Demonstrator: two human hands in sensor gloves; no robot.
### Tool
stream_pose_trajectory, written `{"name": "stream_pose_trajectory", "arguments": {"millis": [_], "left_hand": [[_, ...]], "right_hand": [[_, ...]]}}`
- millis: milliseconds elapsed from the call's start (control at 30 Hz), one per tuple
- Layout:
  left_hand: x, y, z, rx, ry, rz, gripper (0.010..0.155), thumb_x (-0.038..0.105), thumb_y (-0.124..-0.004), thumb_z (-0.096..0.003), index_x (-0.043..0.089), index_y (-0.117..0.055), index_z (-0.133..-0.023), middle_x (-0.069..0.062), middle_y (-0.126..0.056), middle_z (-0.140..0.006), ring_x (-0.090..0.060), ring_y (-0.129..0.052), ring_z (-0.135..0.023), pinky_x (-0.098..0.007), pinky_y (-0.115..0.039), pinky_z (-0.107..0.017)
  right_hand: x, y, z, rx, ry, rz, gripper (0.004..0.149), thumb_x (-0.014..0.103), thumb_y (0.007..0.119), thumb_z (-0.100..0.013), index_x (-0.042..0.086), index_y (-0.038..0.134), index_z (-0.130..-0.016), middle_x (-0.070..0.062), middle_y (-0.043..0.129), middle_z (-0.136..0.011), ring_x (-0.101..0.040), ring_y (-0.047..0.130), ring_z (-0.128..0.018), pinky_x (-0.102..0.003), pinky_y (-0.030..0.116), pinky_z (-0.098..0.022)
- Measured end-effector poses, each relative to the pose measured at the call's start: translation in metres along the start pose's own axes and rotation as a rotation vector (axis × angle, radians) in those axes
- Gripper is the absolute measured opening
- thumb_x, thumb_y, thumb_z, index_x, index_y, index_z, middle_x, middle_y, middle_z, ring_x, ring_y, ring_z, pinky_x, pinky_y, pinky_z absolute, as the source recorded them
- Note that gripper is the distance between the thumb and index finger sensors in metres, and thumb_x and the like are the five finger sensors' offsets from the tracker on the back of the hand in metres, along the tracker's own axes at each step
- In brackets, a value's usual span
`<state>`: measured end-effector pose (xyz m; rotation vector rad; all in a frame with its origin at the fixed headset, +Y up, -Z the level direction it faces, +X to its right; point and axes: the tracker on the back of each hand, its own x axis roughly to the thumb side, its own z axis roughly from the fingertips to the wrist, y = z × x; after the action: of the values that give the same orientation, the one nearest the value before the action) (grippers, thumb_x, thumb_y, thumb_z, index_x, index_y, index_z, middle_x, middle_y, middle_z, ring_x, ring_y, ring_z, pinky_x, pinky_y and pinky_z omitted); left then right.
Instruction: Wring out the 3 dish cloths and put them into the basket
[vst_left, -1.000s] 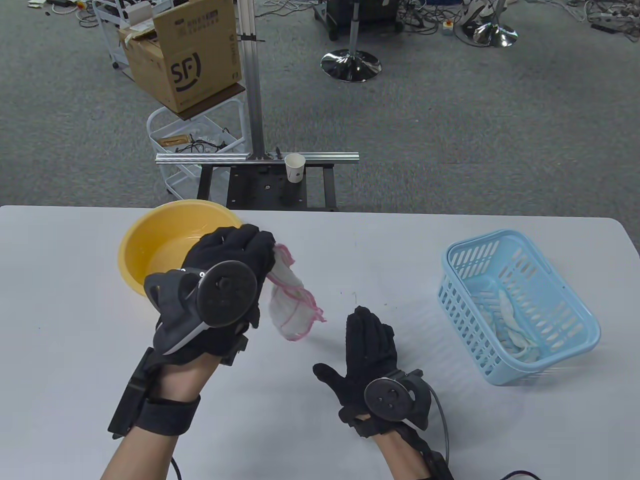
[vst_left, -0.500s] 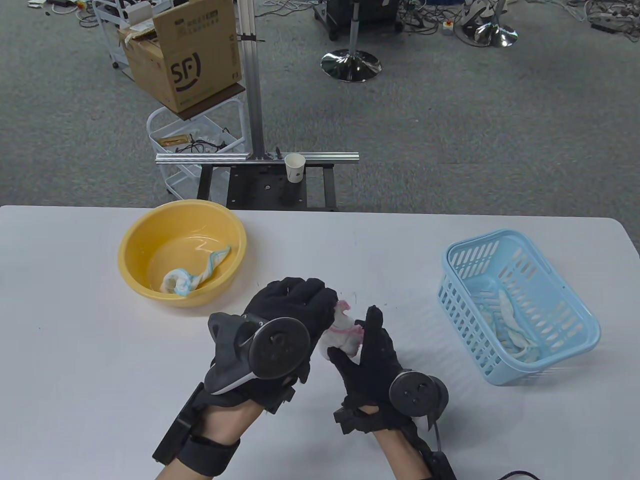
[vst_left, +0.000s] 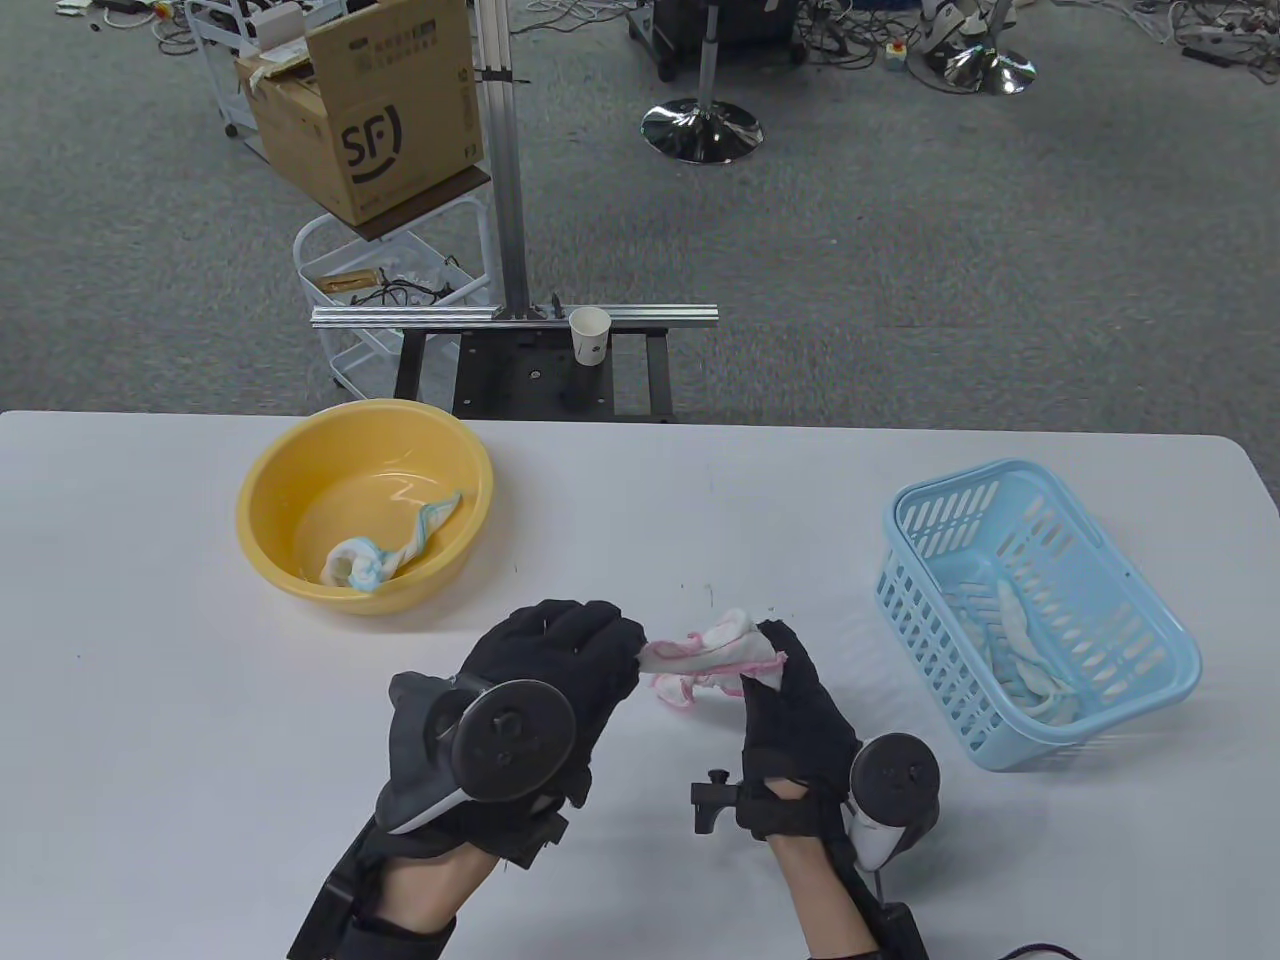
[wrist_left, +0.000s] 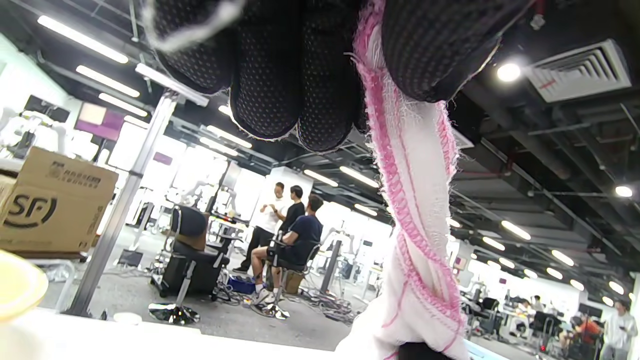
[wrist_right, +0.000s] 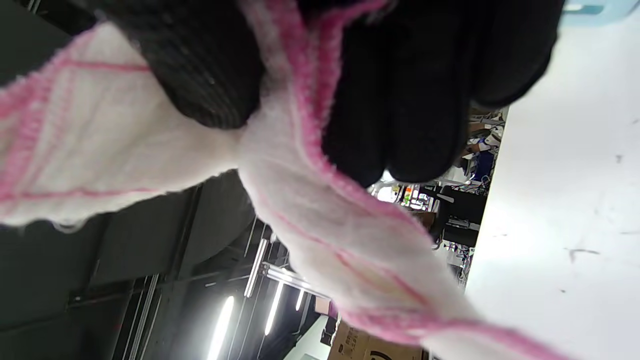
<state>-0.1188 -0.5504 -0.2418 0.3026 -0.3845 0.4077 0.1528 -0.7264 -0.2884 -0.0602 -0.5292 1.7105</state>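
A white dish cloth with pink edging (vst_left: 700, 660) is stretched and twisted between both hands above the table's front middle. My left hand (vst_left: 565, 655) grips its left end, my right hand (vst_left: 785, 680) its right end. In the left wrist view the twisted pink cloth (wrist_left: 415, 210) runs down from my curled fingers (wrist_left: 280, 75). The right wrist view shows the same cloth (wrist_right: 320, 220) held under my fingers (wrist_right: 410, 100). A blue-edged cloth (vst_left: 385, 555) lies twisted in the yellow basin (vst_left: 270, 500). Another white cloth (vst_left: 1020, 640) lies in the light blue basket (vst_left: 1160, 690).
The basin stands at the table's back left, the basket at the right. Beyond the far edge are a metal frame with a paper cup (vst_left: 590, 335), a white cart and a cardboard box (vst_left: 360, 110). People sit far off in the left wrist view.
My left hand brought the pink cloth from beside the basin down to the front middle. My right hand took its other end, and the cloth is now pulled out and twisted between them.
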Motion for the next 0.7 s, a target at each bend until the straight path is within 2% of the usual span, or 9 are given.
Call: {"name": "stream_pose_trajectory", "arguments": {"millis": [167, 333, 533, 700], "left_hand": [[-0.036, -0.026, 0.005, -0.028, 0.105, 0.118, 0.046, 0.043, -0.081, -0.0467, 0.029, -0.091, -0.089, 0.006, -0.090, -0.093, -0.025, -0.091, -0.087, -0.051, -0.072, -0.069], [-0.079, -0.070, 0.008, -0.108, 0.233, 0.300, 0.045, 0.044, -0.080, -0.0469, 0.029, -0.091, -0.088, 0.005, -0.091, -0.093, -0.026, -0.091, -0.086, -0.051, -0.072, -0.069], [-0.113, -0.128, 0.008, -0.222, 0.379, 0.505, 0.045, 0.044, -0.080, -0.0468, 0.028, -0.092, -0.088, 0.005, -0.091, -0.092, -0.026, -0.092, -0.085, -0.052, -0.073, -0.068], [-0.127, -0.158, 0.014, -0.291, 0.439, 0.582, 0.046, 0.045, -0.080, -0.0465, 0.028, -0.092, -0.087, 0.005, -0.091, -0.091, -0.026, -0.092, -0.085, -0.052, -0.073, -0.068]], "right_hand": [[-0.002, -0.005, -0.002, -0.034, 0.017, -0.059, 0.052, 0.038, 0.086, -0.049, 0.011, 0.076, -0.092, -0.011, 0.106, -0.064, -0.038, 0.105, -0.060, -0.059, 0.078, -0.056], [0.000, -0.009, -0.003, -0.076, 0.020, -0.174, 0.049, 0.032, 0.088, -0.047, 0.014, 0.078, -0.091, -0.011, 0.105, -0.065, -0.038, 0.105, -0.060, -0.059, 0.078, -0.056], [-0.007, -0.003, -0.003, -0.019, 0.050, -0.254, 0.048, 0.030, 0.088, -0.047, 0.015, 0.078, -0.092, -0.011, 0.104, -0.066, -0.037, 0.103, -0.061, -0.059, 0.076, -0.057], [-0.012, 0.002, -0.005, 0.056, 0.073, -0.255, 0.048, 0.029, 0.087, -0.048, 0.015, 0.077, -0.092, -0.012, 0.102, -0.067, -0.037, 0.102, -0.061, -0.060, 0.075, -0.057]]}}
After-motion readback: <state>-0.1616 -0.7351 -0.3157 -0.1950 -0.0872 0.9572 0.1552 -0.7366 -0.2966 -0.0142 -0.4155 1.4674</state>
